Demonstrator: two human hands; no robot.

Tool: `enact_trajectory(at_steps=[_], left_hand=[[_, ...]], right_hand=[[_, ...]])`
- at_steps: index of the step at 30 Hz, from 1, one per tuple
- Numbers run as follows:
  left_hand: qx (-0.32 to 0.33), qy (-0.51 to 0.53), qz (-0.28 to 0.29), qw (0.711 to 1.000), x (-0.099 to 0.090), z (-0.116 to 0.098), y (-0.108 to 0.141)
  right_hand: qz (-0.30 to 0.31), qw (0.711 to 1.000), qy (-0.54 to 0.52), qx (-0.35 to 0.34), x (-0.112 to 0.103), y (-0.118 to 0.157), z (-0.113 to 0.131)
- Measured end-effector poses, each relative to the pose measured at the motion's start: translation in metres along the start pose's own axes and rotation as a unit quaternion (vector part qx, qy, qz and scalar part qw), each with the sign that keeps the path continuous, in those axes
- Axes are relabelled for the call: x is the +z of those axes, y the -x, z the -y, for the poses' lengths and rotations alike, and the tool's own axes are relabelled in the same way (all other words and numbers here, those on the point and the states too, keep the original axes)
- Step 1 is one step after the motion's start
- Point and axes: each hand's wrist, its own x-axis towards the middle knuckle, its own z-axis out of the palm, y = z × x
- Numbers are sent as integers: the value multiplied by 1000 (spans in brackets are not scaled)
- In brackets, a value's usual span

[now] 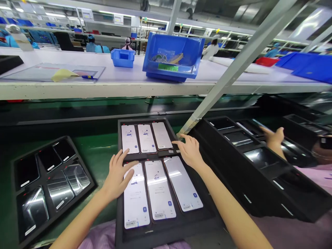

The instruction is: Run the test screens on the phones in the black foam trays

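Observation:
In front of me lies a black foam tray (160, 228) holding several phones with lit white screens in two rows. My left hand (116, 174) is over the tray's left side, fingers spread, between the upper-left phone (129, 138) and the lower-left phone (136, 204); nothing is held in it. My right hand (190, 150) is at the right side, fingers apart and empty, with a fingertip at the lower corner of the upper-right phone (162, 135). The upper-right and lower-right phone (183, 183) screens look almost blank.
A second black tray (90, 193) with dark-screened phones is at the left. Stacked black trays (223, 173) stand at the right, where another person's hand (275, 138) reaches in. A slanted metal post (225, 83) rises beyond my right hand. Blue bins (166, 74) sit on the shelf.

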Motion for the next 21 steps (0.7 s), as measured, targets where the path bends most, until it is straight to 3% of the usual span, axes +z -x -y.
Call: enact_trajectory(at_steps=[4, 9, 12, 15, 21], left_hand=[[127, 6, 29, 991, -12, -13, 29], [234, 12, 154, 960, -24, -27, 44], [250, 12, 188, 950, -21, -29, 46], [250, 17, 177, 952, -16, -28, 47], [250, 10, 164, 954, -13, -25, 48]], right_hand=[[20, 1000, -1, 1, 0, 11, 0], [69, 994, -47, -66, -25, 53, 22], [97, 984, -78, -128, -41, 90, 35], [104, 979, -96, -149, -49, 121, 44], [116, 978, -109, -132, -48, 147, 58]])
